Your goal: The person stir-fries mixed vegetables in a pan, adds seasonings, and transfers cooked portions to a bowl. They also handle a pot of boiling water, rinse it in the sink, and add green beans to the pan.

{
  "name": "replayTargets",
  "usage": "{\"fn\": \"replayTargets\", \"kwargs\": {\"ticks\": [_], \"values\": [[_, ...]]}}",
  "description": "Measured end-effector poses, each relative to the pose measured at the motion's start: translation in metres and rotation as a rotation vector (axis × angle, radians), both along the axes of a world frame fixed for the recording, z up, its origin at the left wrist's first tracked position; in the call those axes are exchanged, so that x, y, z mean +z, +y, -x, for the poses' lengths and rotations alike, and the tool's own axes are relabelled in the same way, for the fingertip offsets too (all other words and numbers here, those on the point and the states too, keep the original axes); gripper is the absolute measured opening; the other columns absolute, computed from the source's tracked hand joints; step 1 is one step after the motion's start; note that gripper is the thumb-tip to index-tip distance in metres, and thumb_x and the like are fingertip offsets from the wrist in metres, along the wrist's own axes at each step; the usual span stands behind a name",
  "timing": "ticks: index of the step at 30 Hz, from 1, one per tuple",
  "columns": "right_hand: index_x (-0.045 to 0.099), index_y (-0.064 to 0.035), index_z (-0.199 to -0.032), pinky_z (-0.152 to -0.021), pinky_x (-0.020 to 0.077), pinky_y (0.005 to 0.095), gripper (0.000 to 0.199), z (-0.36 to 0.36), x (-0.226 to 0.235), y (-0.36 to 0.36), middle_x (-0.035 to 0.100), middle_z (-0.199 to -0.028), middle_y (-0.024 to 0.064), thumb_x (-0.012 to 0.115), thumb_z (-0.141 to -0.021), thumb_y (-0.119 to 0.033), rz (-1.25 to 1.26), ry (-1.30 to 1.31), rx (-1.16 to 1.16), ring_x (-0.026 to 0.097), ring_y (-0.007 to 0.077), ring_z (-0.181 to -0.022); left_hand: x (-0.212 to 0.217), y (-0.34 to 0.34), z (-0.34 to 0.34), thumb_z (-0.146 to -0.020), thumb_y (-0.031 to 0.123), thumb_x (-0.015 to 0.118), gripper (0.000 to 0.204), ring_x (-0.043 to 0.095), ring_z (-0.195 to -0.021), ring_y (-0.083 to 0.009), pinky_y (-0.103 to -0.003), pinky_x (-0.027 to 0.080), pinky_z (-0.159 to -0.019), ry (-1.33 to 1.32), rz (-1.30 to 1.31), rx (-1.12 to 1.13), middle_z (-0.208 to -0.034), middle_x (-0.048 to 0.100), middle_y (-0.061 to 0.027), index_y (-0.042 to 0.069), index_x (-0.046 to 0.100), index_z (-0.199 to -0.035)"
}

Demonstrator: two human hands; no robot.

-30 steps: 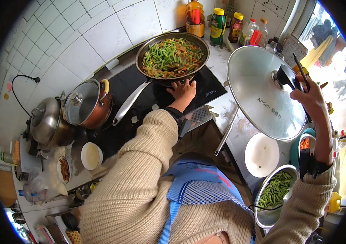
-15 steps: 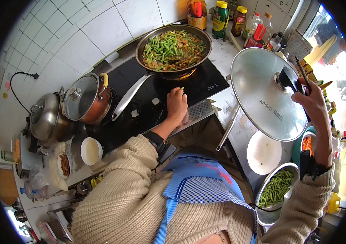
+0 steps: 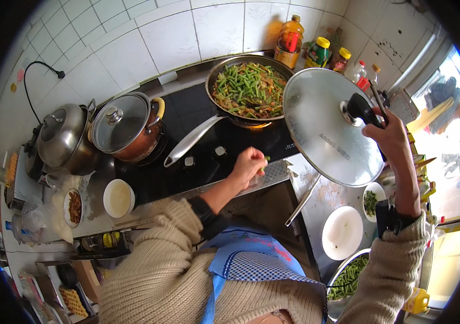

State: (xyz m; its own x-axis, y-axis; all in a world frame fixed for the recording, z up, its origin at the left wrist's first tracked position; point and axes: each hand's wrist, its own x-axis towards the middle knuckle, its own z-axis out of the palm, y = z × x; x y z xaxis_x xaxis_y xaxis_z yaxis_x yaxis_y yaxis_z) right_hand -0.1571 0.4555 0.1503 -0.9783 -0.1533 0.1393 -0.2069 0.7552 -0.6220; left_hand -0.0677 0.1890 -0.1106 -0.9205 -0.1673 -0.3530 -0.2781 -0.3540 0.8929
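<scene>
My left hand [image 3: 248, 166] is closed in a pinch over the front edge of the black hob [image 3: 200, 129], with a small green bean piece [image 3: 265, 162] poking out from its fingers. In my right hand [image 3: 390, 133] is the black knob of a large glass lid [image 3: 324, 127], tilted up at the right. A thin dark stick [image 3: 378, 101] shows beside that knob, also in the right hand. Chopped green beans [image 3: 243, 83] and orange bits fill the frying pan [image 3: 216, 108] on the far burner. The lid's left rim overlaps the pan's right side in view.
Left on the hob stands a lidded brown pot [image 3: 133, 154]; a steel pot [image 3: 60, 143] is beyond it. A white bowl [image 3: 119, 198] sits nearby. At right are another white bowl [image 3: 343, 233], a basin of cut beans [image 3: 350, 278] and a long metal handle [image 3: 303, 202]. Bottles [image 3: 318, 53] line the back.
The lid in my right hand has moved left, closer to the pan. My left hand has drawn back a little toward the hob's front edge. The whole view has shifted slightly.
</scene>
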Motion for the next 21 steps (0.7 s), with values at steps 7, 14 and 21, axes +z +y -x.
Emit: {"fn": "replayTargets", "kwargs": {"ticks": [7, 14, 21], "values": [[0.066, -0.0024, -0.107, -0.065, 0.0506, 0.0333, 0.048, 0.067, -0.014, -0.114, 0.066, -0.074, 0.0134, 0.072, -0.066, -0.027, -0.112, 0.082, 0.189, 0.064, 0.0208, -0.066, 0.009, -0.029, -0.076, -0.080, -0.002, 0.063, 0.016, 0.055, -0.066, -0.0141, -0.028, 0.042, -0.056, 0.039, -0.828, -0.223, -0.080, 0.056, -0.0032, 0.011, 0.054, -0.084], [0.067, -0.0067, -0.109, -0.070, 0.0523, 0.0348, 0.051, 0.096, -0.043, -0.217, 0.069, -0.081, 0.0140, 0.068, -0.066, -0.034, -0.178, -0.004, 0.258, 0.068, 0.0256, -0.075, -0.007, -0.061, -0.119, -0.082, -0.002, 0.061, 0.013, 0.055, -0.068, -0.0127, -0.027, 0.044, -0.057, -0.027, -0.946, -0.294, -0.082, 0.057, -0.0029, 0.010, 0.057, -0.087], [0.065, -0.0126, -0.117, -0.060, 0.0496, 0.0327, 0.050, 0.115, -0.068, -0.228, 0.067, -0.078, 0.0083, 0.070, -0.070, -0.031, -0.138, -0.043, 0.313, 0.062, 0.0176, -0.062, -0.003, -0.077, -0.121, -0.086, 0.004, 0.060, 0.008, 0.054, -0.066, -0.0122, -0.024, 0.042, -0.052, -0.157, -0.957, -0.337, -0.079, 0.056, -0.0052, 0.009, 0.057, -0.090]]}}
